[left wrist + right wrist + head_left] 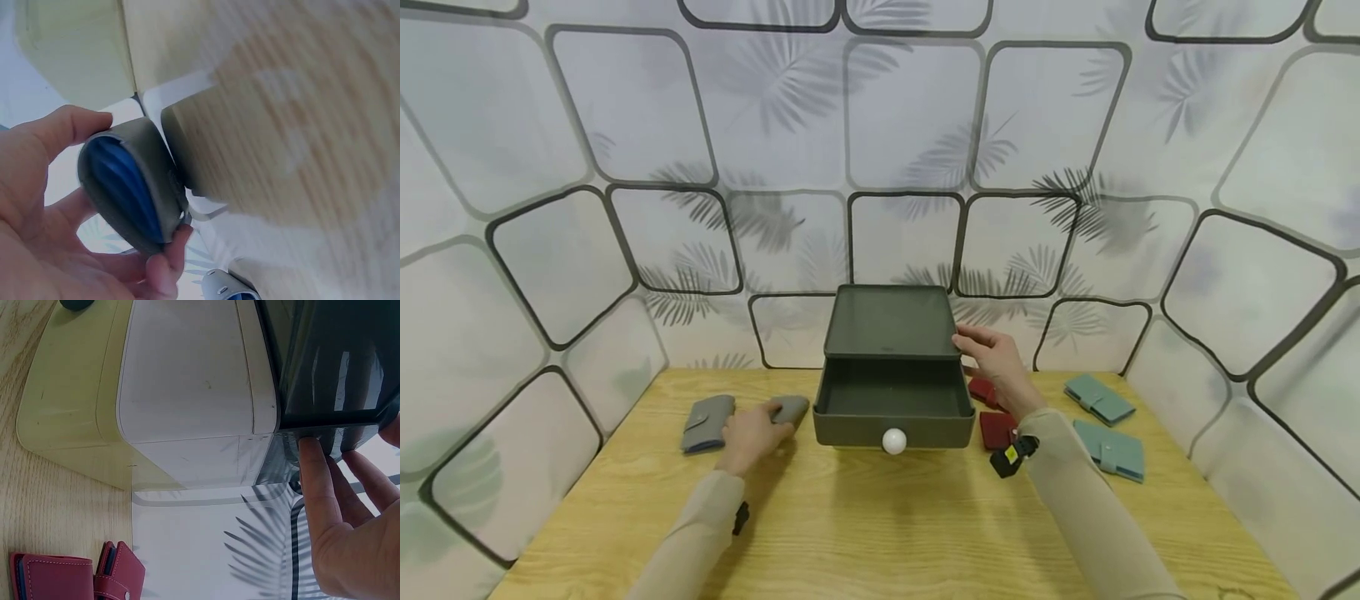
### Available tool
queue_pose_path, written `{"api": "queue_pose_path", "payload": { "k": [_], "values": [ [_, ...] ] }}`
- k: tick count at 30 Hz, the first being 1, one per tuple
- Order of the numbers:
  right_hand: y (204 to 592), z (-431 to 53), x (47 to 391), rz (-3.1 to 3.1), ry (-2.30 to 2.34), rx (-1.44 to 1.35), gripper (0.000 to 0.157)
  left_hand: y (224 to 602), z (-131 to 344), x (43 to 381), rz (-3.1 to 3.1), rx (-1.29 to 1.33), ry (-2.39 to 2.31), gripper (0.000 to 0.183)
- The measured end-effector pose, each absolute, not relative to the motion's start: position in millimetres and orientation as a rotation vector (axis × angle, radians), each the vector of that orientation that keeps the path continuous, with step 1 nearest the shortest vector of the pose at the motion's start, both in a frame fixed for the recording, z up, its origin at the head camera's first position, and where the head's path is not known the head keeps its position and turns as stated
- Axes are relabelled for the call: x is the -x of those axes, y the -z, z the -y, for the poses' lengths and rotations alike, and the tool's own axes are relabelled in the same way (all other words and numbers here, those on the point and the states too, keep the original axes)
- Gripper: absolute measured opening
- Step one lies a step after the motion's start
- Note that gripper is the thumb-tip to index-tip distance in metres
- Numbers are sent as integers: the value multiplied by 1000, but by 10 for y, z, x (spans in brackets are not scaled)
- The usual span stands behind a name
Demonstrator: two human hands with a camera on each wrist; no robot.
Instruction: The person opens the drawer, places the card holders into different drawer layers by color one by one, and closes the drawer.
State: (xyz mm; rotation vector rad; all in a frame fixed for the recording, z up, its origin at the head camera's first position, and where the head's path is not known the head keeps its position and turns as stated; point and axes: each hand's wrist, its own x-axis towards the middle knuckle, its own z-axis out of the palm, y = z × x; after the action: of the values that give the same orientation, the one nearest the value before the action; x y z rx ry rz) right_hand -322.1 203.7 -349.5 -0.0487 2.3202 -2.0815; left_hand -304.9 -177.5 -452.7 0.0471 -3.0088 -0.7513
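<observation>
My left hand (pixel 754 435) holds a grey wallet (pixel 790 409) just left of the drawer cabinet. In the left wrist view the thumb and curled fingers grip this wallet (pixel 134 181), whose blue inside shows at its end. A second grey wallet (pixel 707 423) lies to the left of that hand. The cabinet's dark green top (pixel 891 321) stands behind its pulled-out drawer (pixel 857 429), which has a white knob (pixel 894 441). My right hand (pixel 996 367) touches the right side of the dark top section; in the right wrist view its fingers (pixel 320 487) lie nearly straight against it.
Two red wallets (pixel 997 431) lie close to the cabinet's right side. Farther right are two light green wallets (pixel 1111 450). Below the dark section the cabinet has a white tier (pixel 187 375) and a yellow tier (pixel 69 394). A patterned curtain (pixel 910 125) surrounds the wooden table (pixel 880 533).
</observation>
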Motion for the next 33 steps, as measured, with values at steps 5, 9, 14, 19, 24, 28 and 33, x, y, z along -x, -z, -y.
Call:
{"api": "queue_pose_path", "payload": {
  "k": [5, 9, 14, 19, 24, 28, 33],
  "values": [
    [3500, -2036, 3226, -2329, 2084, 47, 51, 4489, 1800, 3033, 2947, -67, 812, 54],
    [3496, -2035, 3223, -2335, 2081, 58, 51, 4482, 1826, 3041, 2870, -54, 809, 53],
    [3496, -2035, 3228, -2333, 2080, 66, 52, 4416, 1859, 3051, 2757, -9, 820, 50],
    [3487, -2034, 3213, -2337, 2078, 58, 51, 4322, 1867, 3035, 2684, 13, 884, 51],
    [3487, -2032, 3204, -2333, 2080, 59, 51, 4221, 1864, 2984, 2602, 10, 996, 52],
    [3491, -2027, 3208, -2332, 2082, 63, 51, 4140, 1858, 2929, 2494, 26, 1059, 52],
    [3499, -2027, 3217, -2330, 2096, 59, 51, 4055, 1829, 2876, 2352, 111, 1057, 45]
  ]
}}
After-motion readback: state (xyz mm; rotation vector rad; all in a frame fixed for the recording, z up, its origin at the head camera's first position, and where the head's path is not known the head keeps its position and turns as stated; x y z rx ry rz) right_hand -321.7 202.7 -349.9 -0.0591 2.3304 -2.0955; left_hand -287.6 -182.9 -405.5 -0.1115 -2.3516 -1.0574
